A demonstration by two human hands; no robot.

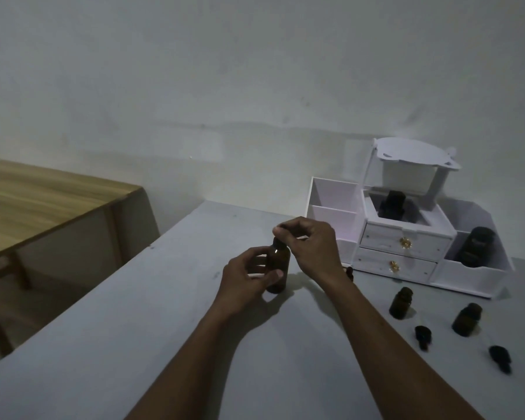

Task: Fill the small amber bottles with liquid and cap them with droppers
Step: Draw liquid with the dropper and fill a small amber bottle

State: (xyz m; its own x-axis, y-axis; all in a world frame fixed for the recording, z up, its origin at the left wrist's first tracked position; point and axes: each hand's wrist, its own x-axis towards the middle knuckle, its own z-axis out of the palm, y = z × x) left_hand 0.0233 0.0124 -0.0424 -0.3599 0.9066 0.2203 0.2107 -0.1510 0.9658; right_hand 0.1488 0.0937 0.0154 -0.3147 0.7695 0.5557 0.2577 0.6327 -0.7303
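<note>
White drawer organizer (406,247) on grey table (119,344) — wooden table (43,201) at left

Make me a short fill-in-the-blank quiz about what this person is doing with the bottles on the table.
1. The left hand grips the amber bottle, and the right hand pinches the black cap at its ____.
2. ____ black droppers lie loose on the grey table.
3. Both drawers of the white organizer are ____.

Missing words: top; two; closed.
</note>
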